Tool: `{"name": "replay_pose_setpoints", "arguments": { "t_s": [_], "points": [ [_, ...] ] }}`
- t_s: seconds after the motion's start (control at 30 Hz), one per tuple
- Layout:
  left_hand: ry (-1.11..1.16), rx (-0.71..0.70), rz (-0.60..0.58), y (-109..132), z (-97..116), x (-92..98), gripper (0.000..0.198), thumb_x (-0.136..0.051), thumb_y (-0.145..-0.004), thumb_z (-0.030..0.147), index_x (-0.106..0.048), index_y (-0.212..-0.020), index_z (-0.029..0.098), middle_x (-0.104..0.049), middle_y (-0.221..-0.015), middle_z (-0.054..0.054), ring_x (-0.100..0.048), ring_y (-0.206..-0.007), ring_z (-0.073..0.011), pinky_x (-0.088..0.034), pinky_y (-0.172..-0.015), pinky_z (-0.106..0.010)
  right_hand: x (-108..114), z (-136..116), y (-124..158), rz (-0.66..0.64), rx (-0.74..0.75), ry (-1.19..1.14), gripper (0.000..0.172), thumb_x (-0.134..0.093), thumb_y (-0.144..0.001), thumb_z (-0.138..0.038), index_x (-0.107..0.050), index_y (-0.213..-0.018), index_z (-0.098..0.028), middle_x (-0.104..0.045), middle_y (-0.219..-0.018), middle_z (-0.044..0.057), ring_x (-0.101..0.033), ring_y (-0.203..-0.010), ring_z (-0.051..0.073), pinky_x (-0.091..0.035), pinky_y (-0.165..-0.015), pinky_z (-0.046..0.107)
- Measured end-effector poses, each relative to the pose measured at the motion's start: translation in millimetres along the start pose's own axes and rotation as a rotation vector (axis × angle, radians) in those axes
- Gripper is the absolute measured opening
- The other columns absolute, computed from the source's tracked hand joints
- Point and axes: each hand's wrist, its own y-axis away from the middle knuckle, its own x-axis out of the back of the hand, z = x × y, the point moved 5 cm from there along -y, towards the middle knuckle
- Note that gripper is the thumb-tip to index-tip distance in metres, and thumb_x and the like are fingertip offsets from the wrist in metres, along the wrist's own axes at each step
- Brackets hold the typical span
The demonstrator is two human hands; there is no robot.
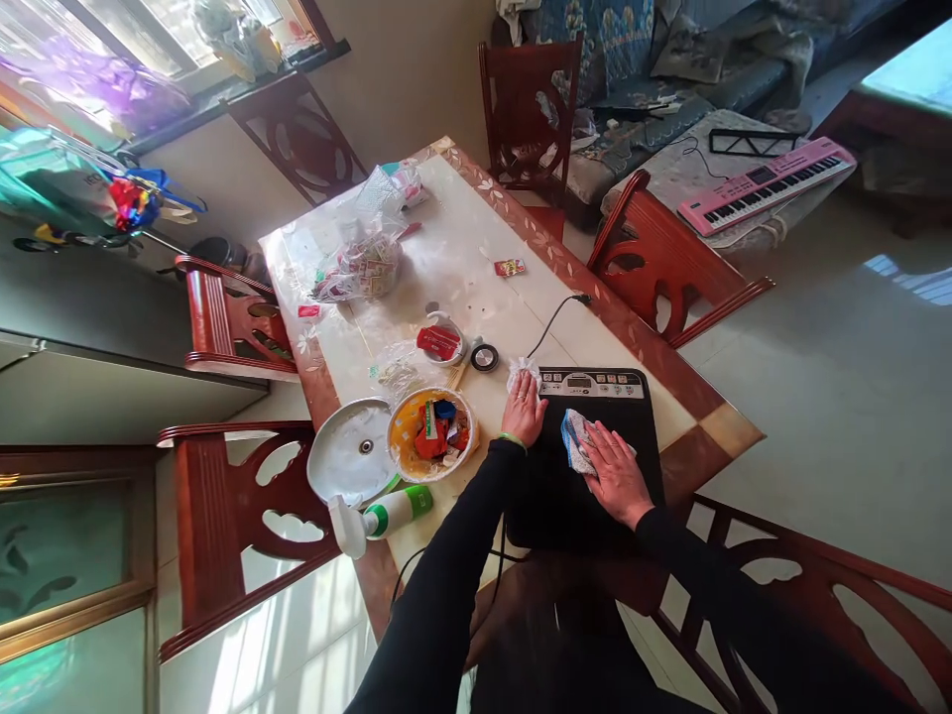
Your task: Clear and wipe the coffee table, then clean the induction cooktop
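Across your desk (pixel 476 228), a bowl of scraps (pixel 402 436) sits just left of your left hand (pixel 525 409), spread against crumpled plastic (pixel 523 372) at the cooktop's (pixel 632 436) edge; your right hand (pixel 614 474), fingers spread, presses a cloth (pixel 576 443) onto the cooktop.

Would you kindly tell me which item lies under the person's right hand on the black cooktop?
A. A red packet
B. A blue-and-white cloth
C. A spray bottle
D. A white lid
B. The right hand rests flat on a blue-and-white cloth, which lies on the black cooktop.
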Motion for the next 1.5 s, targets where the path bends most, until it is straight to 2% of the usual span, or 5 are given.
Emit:
{"name": "replay_pose_setpoints", "arguments": {
  "t_s": [0.5, 0.7, 0.97, 1.23, 1.5],
  "points": [
    [-0.093, -0.016, -0.067, -19, 55, -24.7, 0.058, -0.048, -0.097, 0.016, -0.054, -0.155, 0.013, -0.045, -0.168, -0.017, -0.034, -0.161, -0.0315, -0.031, -0.131, -0.057, -1, 1, 0, 0.017, 0.011, -0.004, 0.073, -0.055, -0.090, -0.016, -0.046, -0.162, -0.021, -0.034, -0.175, 0.009, -0.024, -0.164, 0.031, -0.023, -0.133, 0.056],
    [0.560, 0.275, -0.018, -29, 34, 4.1, 0.023, -0.061, -0.092, 0.015, -0.078, -0.105, 0.023, -0.074, -0.136, -0.011, -0.059, -0.142, -0.0289, -0.040, -0.127, -0.051, 10, 3, -4, -0.048, -0.011, -0.096, 0.060, -0.060, -0.096, -0.027, -0.056, -0.156, -0.021, -0.040, -0.172, 0.011, -0.031, -0.162, 0.033, -0.029, -0.131, 0.060],
    [1.053, 0.473, -0.010, -18, 22, 44.6, 0.039, -0.054, -0.098, 0.049, -0.070, -0.116, 0.018, -0.078, -0.116, -0.013, -0.076, -0.108, -0.0299, -0.063, -0.097, -0.052, 77, 25, -48, 0.268, -0.437, -0.865, 0.037, -0.063, -0.098, -0.052, -0.075, -0.124, -0.029, -0.056, -0.160, 0.007, -0.045, -0.154, 0.030, -0.032, -0.131, 0.055],
    [1.501, 0.648, -0.277, 3, 56, 40.9, 0.031, -0.078, -0.079, 0.036, -0.073, -0.105, 0.021, -0.080, -0.110, -0.010, -0.077, -0.099, -0.0272, -0.066, -0.084, -0.043, 46, 14, -107, -0.277, -0.734, -1.909, 0.046, -0.058, -0.100, -0.063, -0.068, -0.117, -0.022, -0.080, -0.108, 0.010, -0.076, -0.108, 0.026, -0.065, -0.094, 0.043],
    [0.925, 0.592, 0.045, 6, 52, 19.8, 0.032, -0.064, -0.095, 0.039, -0.075, -0.118, 0.020, -0.078, -0.120, -0.012, -0.073, -0.116, -0.0286, -0.059, -0.104, -0.048, 38, 63, -120, -0.082, -0.769, -1.547, 0.027, -0.071, -0.094, -0.047, -0.071, -0.105, -0.022, -0.079, -0.103, 0.008, -0.076, -0.092, 0.024, -0.067, -0.084, 0.040]
  ]
}}
